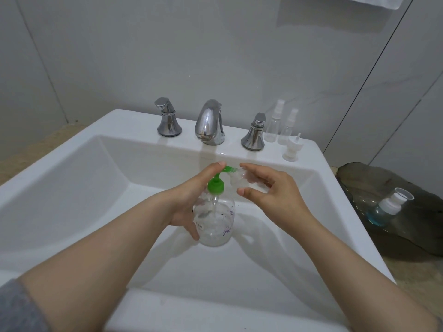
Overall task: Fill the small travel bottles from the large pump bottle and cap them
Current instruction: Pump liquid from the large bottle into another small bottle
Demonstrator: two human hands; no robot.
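A clear pump bottle [217, 224] with a green pump head [217, 184] stands in the white sink basin [134, 195]. My left hand [191, 195] grips its side, and the index finger rests on top of the pump lever. My right hand [271, 190] holds a small clear travel bottle [242, 179] with its mouth at the green spout. Two capped empty spray bottles [274, 123] [288, 128] stand on the sink ledge at the back right. A loose white spray cap [292, 147] stands in front of them.
A chrome faucet [209, 123] with two handles [167, 118] [255, 133] sits at the back of the sink. To the right, a dark glass tray [374, 178] holds a small capped bottle with blue liquid [388, 207]. Tiled walls surround the sink.
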